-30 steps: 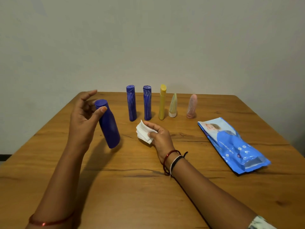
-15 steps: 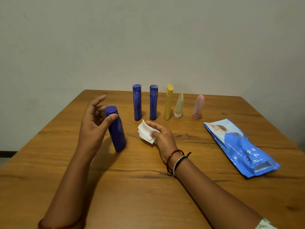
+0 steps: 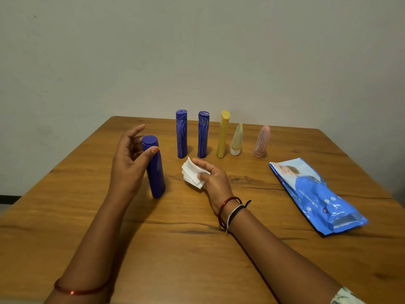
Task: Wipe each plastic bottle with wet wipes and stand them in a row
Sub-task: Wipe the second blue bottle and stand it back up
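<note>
A plain dark blue bottle (image 3: 155,172) stands slightly tilted on the wooden table (image 3: 197,249), its base on the wood. My left hand (image 3: 129,163) pinches it near the cap, thumb on the front and fingers behind, index finger lifted away. My right hand (image 3: 213,179) pinches a folded white wet wipe (image 3: 191,174) just right of that bottle. Behind them a row stands upright: two blue bottles with white streaks (image 3: 181,133) (image 3: 203,134), a yellow bottle (image 3: 223,133), a small pale tube (image 3: 237,139) and a pink bottle (image 3: 262,141).
A blue pack of wet wipes (image 3: 315,195) lies flat on the right side of the table. A bare wall rises behind the table's far edge. Bare wood spans the near side, under my forearms.
My left hand has brought the dark blue bottle from a strong tilt to nearly upright, base down on the table. My right hand and the wipe have stayed put.
</note>
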Demonstrator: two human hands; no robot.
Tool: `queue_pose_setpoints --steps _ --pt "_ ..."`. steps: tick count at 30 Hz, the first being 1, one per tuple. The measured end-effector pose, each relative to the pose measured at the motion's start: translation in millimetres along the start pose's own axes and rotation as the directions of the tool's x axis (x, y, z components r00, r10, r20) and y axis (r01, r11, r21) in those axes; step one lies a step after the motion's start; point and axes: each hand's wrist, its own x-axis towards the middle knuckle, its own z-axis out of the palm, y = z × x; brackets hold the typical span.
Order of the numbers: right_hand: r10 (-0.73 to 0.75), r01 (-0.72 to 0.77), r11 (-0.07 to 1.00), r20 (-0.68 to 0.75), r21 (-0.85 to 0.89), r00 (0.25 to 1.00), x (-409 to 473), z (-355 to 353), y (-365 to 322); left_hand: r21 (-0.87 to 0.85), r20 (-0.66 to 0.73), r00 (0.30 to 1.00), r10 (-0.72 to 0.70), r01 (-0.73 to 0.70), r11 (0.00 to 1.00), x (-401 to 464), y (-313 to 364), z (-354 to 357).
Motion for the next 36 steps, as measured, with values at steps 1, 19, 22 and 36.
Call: queue_pose_setpoints --steps 1,19,22,36 --pt "-0.002 0.002 1.0 0.001 0.002 1.0 -0.9 -0.1 -1.4 0.005 -0.002 1.0 -0.001 0.001 1.0 -0.1 0.2 -0.2" --pt "0.054 -0.053 0.996 -0.02 0.077 0.998 -1.3 -3.0 -5.6 0.471 0.179 0.983 0.029 -0.112 0.875 29.8 52.8 5.5" --pt "0.078 -0.073 0.99 -0.035 0.122 0.996 0.7 -5.2 -4.5 0.531 0.279 0.96 -0.002 -0.152 0.834 58.9 60.0 17.6" --pt "0.159 -0.142 0.966 -0.065 0.218 0.985 9.4 -16.7 -0.4 0.738 0.477 0.86 -0.182 -0.28 0.614 148.4 35.5 61.7"
